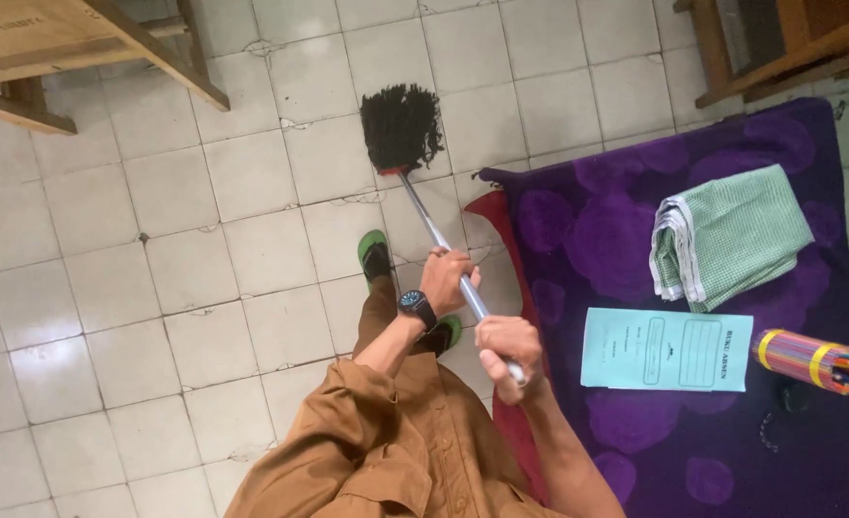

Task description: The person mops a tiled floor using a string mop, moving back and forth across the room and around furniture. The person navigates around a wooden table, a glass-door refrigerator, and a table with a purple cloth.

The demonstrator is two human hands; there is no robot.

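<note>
Both fists clenched round the silver metal mop handle (448,259): left hand (447,280) midway down, right hand (508,347) at the top end. Black string mop head (401,128) resting on white tiled floor (204,288), beside purple flowered cloth (636,422).

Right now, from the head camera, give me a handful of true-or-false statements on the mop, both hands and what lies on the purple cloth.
1. Both hands grip the mop handle. True: left hand lower, right hand near the top end.
2. The mop head is white. False: it is dark, almost black.
3. A folded green checked cloth lies on the purple cloth. True.
4. The light blue booklet lies on the floor tiles. False: it lies on the purple cloth.
5. The left wrist is bare. False: it wears a dark watch.
</note>
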